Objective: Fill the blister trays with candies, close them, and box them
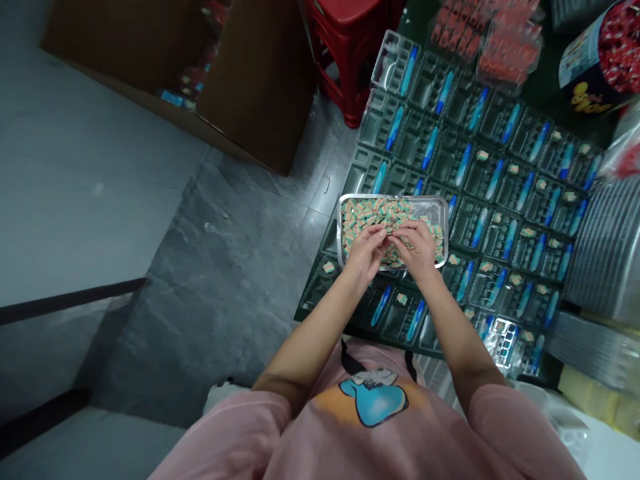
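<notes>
A metal tray (442,212) full of small striped pieces (365,212) in pink, cream and green rests over the rows of clear plastic blister trays (415,137). Above it, my left hand (367,250) and my right hand (416,247) meet with the fingertips pinched together. What they pinch is too small and covered to make out. Many blister trays hold a blue pen-shaped stick (465,165). Those on the right and along the near edge also carry a striped piece (487,267).
A cardboard box (250,100) with packets inside stands on the floor at upper left, beside a red plastic stool (345,53). Packs of red pieces (510,57) and a printed tub (585,67) sit at the far right. Stacked clear trays (607,247) line the right edge.
</notes>
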Motion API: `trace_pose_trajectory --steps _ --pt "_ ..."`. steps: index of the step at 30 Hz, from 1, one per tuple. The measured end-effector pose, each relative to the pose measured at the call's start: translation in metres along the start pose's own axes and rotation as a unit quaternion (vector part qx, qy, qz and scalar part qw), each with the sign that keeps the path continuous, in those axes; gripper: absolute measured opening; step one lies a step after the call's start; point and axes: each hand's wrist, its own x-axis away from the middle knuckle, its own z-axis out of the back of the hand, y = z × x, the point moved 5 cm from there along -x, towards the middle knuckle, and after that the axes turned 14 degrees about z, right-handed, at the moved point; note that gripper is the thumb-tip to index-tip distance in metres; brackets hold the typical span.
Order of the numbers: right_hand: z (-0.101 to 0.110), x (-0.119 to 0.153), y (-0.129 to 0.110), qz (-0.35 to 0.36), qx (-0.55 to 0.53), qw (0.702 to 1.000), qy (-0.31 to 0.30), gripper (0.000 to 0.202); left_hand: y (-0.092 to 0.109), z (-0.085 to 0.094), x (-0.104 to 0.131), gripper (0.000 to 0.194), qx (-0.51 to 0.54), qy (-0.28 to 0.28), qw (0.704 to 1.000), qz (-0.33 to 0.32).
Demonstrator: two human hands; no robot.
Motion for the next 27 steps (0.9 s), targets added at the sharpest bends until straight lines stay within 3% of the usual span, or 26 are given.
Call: trace_pose_trajectory --steps 7,20,27 --pt "0.0 -0.002 -0.005 0.028 -0.018 0.999 -0.014 0.008 0.002 0.001 -0.001 0.029 0.002 0.001 1.0 -0.001" --pt "0.004 0.002 0.006 -0.021 -0.057 0.998 -0.03 0.013 0.001 0.002 0.001 0.03 -0.054 0.007 0.998 -0.035" --pt "0.009 0.005 0.004 0.002 -0.054 0.998 -0.028 0.011 0.0 0.0 0.007 0.032 -0.05 -0.012 0.998 -0.021"
